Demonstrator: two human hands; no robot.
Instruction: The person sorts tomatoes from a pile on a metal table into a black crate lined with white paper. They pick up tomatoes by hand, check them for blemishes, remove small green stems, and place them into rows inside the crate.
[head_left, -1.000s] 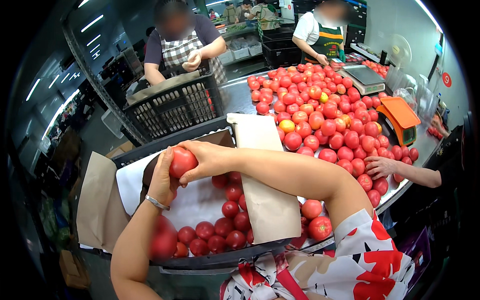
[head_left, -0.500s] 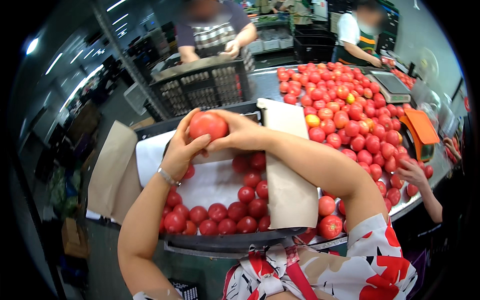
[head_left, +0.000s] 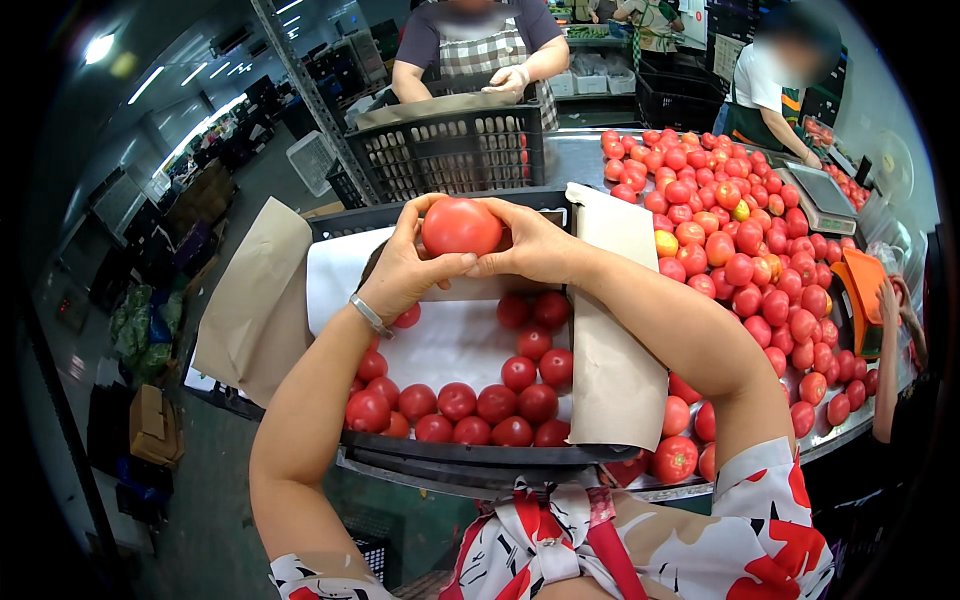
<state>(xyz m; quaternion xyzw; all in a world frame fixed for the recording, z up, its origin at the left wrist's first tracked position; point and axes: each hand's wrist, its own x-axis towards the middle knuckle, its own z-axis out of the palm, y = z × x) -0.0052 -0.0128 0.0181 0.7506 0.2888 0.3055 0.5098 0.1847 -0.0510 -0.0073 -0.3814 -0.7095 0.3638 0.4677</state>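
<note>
A large red tomato [head_left: 461, 227] is held between both of my hands above the far part of a black crate [head_left: 480, 455]. My left hand [head_left: 408, 262] grips its left side, and my right hand [head_left: 530, 243] curls round its right side. The thumbs meet below it. Under my arms, white paper [head_left: 440, 352] lines the crate, and brown paper flaps [head_left: 618, 320] hang over its sides. Several tomatoes [head_left: 457, 401] lie inside along the near and right edges. Part of the crate's far end is hidden by my hands.
Many loose tomatoes [head_left: 740, 270] cover the metal table [head_left: 580, 160] at the right. A scale [head_left: 822, 192] and an orange-topped device [head_left: 862, 285] stand beyond them. Across the table, a co-worker [head_left: 480, 50] stands behind another black crate [head_left: 455, 150]; other people are at the right.
The whole view has shifted, so the scene sits further right. Both hands still hold the tomato, which appears slightly raised and turned. The co-worker's hand at the far right has moved toward the orange-topped device.
</note>
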